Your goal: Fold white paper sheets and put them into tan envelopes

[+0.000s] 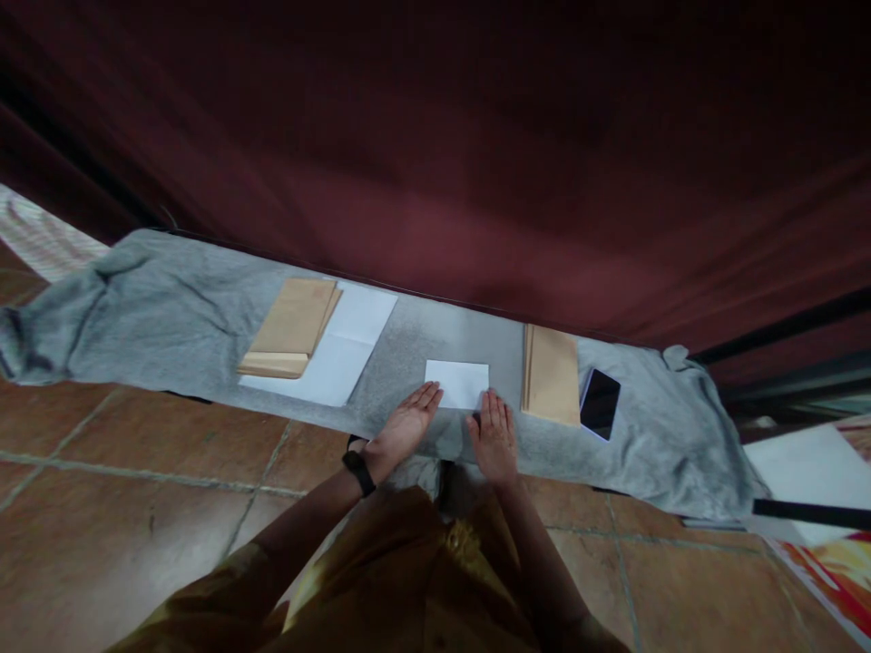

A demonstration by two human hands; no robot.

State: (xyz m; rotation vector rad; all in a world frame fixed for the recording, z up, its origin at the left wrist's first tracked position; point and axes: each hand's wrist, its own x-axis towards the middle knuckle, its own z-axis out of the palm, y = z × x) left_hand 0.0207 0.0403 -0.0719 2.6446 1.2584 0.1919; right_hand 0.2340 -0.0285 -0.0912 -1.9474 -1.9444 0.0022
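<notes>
Both hands are lying flat, fingers extended, grasping nothing. The left hand is touching the small white paper at its eight-o'clock side, the right hand at its five-o'clock corner, about equally near. From them it is lying at two and eleven o'clock, long axis running nine to three. Grey cloth is stretching toward brown envelopes at three.

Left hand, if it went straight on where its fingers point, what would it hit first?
Most likely the small white paper. The left hand points at it, with its fingertips at the paper's lower left edge. From above, I can't tell how firmly they touch it.
</notes>
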